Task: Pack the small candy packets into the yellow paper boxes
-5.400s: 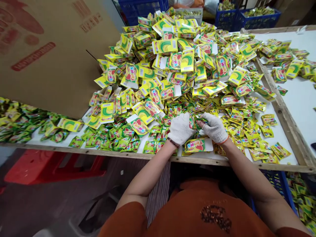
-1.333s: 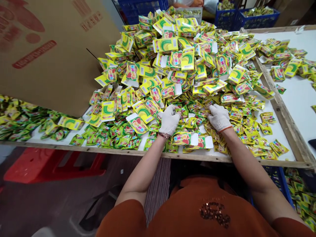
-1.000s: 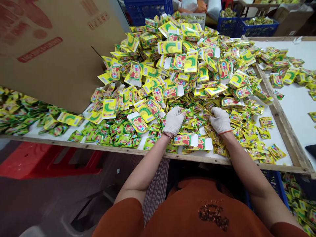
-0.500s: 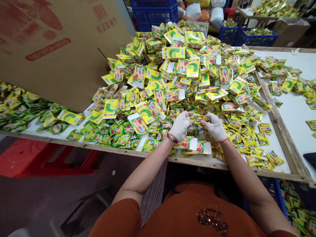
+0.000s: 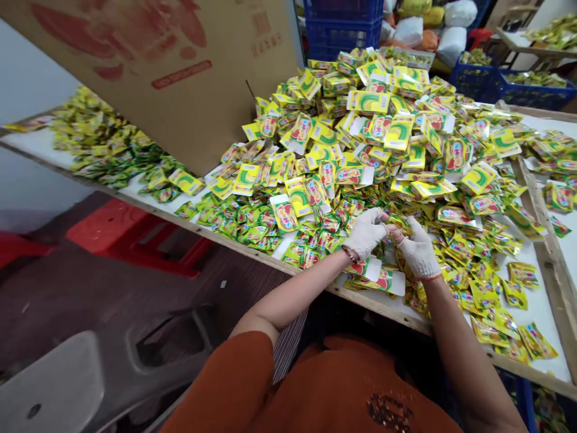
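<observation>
My left hand (image 5: 367, 231) and my right hand (image 5: 420, 255), both in white knit gloves, meet above the table's near edge. Their fingers are closed together on small yellow-green sachets (image 5: 398, 224) held between them. Under my wrists lie two flat yellow cartons (image 5: 379, 278) with white flaps. Loose sachets (image 5: 469, 282) are spread around my hands. Behind them rises a big heap of yellow-green cartons (image 5: 383, 120).
A large brown cardboard sheet (image 5: 180, 72) leans at the left. More green sachets (image 5: 103, 150) lie beyond it. The white table has a wooden edge (image 5: 252, 252). Blue crates (image 5: 342, 24) stand at the back. A red stool (image 5: 130, 234) and a grey stool (image 5: 90, 379) are below.
My hands came together from the pile and closed on sachets between them. The view has swung and tilted, showing more of the floor at left.
</observation>
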Demonstrator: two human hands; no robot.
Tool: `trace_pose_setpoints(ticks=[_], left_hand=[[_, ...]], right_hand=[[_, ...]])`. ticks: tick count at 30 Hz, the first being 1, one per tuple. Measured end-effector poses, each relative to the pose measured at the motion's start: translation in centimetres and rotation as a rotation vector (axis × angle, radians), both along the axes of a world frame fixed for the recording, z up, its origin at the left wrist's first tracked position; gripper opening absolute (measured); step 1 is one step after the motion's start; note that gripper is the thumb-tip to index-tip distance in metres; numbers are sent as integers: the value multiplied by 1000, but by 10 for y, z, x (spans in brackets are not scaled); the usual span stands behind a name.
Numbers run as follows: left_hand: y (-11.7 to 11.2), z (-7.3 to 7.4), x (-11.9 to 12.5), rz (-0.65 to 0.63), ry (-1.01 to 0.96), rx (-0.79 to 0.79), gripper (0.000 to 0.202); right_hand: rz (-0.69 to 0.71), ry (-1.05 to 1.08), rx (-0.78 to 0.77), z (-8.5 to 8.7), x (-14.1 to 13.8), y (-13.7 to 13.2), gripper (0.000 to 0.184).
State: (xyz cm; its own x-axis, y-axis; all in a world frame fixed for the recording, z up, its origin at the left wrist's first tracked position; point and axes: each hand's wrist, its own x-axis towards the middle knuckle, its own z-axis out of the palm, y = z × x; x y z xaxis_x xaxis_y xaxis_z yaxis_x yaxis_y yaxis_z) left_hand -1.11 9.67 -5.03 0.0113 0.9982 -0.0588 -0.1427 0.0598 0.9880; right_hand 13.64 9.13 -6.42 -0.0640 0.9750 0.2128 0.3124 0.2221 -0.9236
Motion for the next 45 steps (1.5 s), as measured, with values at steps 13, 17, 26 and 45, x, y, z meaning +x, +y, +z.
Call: trace_pose_setpoints(ticks=[13, 17, 26, 45], left_hand=[[103, 42, -94, 66, 1341, 389, 66], [99, 49, -100, 8, 1447, 416, 52], [5, 16, -60, -308, 1450, 616, 58], [8, 12, -47, -342, 1484, 769, 51]], right_hand=[[-2, -36, -41, -9, 6, 3, 36], [-67, 58, -69, -11, 6, 3, 43], [-202, 79, 2, -7, 3, 1, 49], [-96, -280, 66, 1, 17, 1, 27]])
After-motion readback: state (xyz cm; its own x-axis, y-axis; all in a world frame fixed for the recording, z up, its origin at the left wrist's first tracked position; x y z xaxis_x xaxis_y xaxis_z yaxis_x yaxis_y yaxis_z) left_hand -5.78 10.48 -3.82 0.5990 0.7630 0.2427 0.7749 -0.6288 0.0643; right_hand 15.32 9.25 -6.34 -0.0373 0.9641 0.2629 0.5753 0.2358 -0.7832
